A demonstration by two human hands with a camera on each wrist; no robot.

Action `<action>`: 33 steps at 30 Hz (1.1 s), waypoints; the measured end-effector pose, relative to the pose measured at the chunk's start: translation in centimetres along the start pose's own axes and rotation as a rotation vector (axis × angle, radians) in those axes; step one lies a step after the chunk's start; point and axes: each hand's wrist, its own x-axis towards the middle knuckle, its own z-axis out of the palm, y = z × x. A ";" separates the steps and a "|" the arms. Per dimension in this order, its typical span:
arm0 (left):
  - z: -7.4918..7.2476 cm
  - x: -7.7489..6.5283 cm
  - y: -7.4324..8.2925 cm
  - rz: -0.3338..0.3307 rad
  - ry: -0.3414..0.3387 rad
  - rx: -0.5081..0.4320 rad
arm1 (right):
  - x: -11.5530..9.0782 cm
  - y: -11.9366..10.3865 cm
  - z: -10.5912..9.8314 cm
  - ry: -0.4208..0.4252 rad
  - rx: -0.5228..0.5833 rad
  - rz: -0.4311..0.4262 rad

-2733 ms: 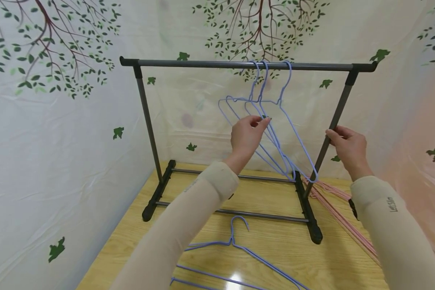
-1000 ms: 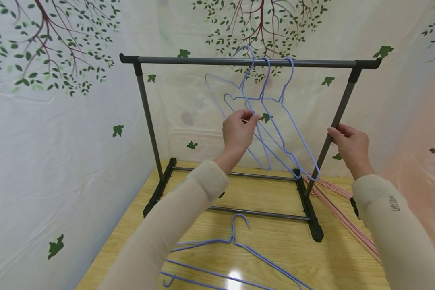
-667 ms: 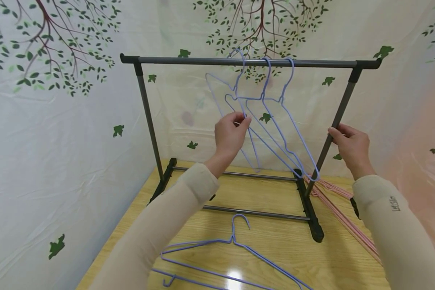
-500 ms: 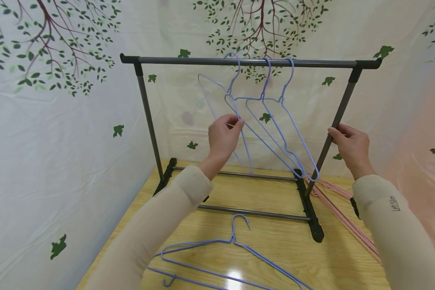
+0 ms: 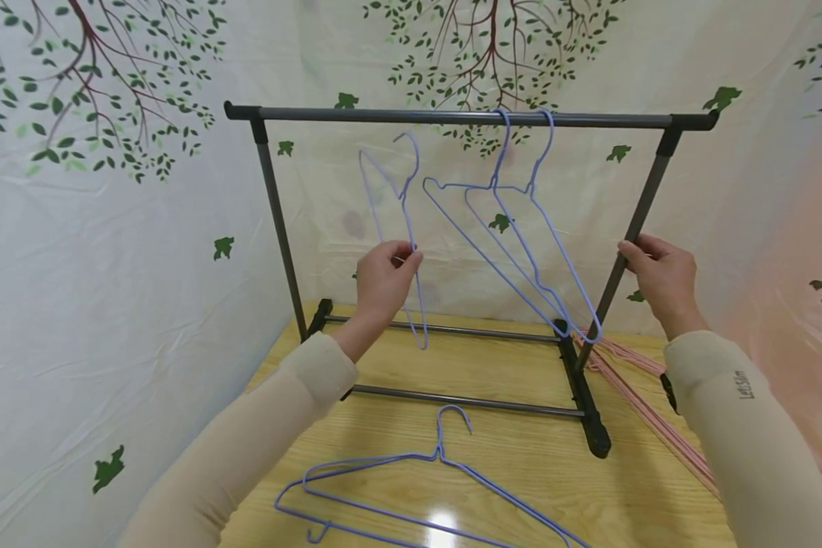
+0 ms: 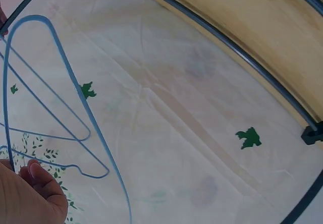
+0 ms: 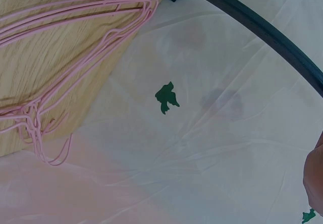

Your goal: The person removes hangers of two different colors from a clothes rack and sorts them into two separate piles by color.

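Where the left hand (image 5: 386, 280) pinches, hanger-wire (image 5: 403, 198) seems hidden.

In the head view, the left forearm (image 5: 253, 430) slants from eight o'clock toward two; the left hand (image 5: 383, 280) is near centre, thumb and fingers pinched. The right forearm (image 5: 750, 426) slants from four o'clock toward eleven; the right hand (image 5: 663, 281) is at three, thumb and fingers gripping.

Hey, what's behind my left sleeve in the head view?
Behind your left sleeve, only the far end of the rack's left foot shows. The sleeve covers the rest of that foot and the left end of the front lower bar. Wooden tabletop shows beside the sleeve.
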 end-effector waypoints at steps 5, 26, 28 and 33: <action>-1.1 -0.8 -1.7 -0.003 -0.012 0.070 | 0.1 0.1 0.0 0.002 0.003 0.001; -5.3 -1.4 -6.6 0.095 0.147 0.173 | 0.1 0.1 -0.1 0.008 0.022 -0.016; -5.7 -1.4 -7.0 0.098 0.162 0.168 | 0.1 0.1 -0.1 0.006 0.020 -0.013; -6.5 -1.7 -7.6 0.052 0.161 0.159 | 0.1 0.1 -0.1 0.000 0.020 -0.002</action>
